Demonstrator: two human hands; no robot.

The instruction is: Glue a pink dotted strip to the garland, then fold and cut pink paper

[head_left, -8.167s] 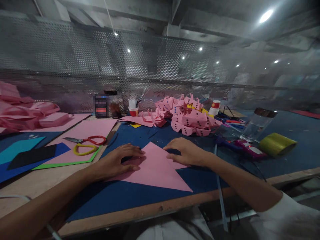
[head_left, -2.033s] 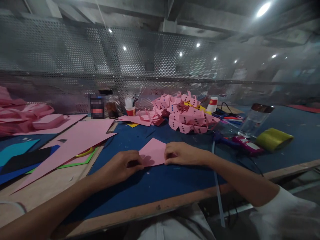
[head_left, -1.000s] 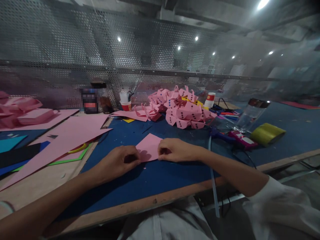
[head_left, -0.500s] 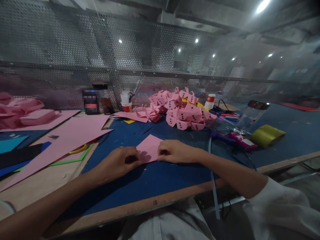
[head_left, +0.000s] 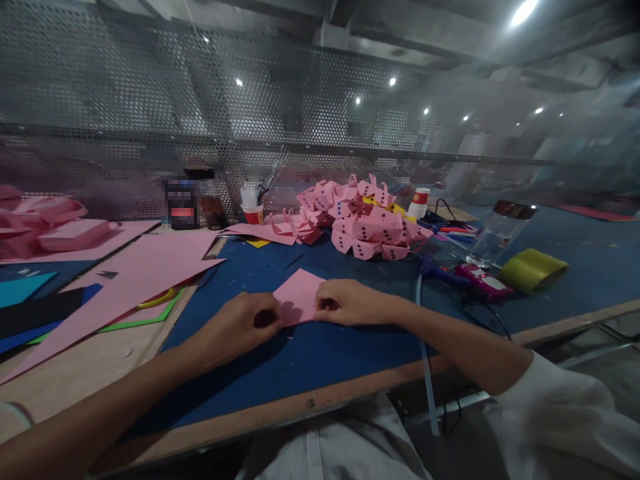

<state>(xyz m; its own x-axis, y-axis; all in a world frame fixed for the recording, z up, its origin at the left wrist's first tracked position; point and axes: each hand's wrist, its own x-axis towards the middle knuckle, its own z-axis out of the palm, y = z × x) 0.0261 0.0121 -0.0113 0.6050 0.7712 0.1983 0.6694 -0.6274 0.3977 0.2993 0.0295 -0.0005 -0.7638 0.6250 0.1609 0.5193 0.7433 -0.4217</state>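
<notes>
A small sheet of pink paper lies on the blue tabletop, one corner pointing away from me and a straight edge along my side. At its left corner my left hand pinches the paper, fingertips curled against the thumb. My right hand grips the right corner in the same way, covering that part of the sheet. Behind the paper is a pile of folded pink paper pieces marked with dark dots.
Left are large pink sheets over yellow-handled scissors, and pink paper boxes. To the right lie a glue gun with a glue stick, a glass jar and a yellow roll. Paper cups stand behind.
</notes>
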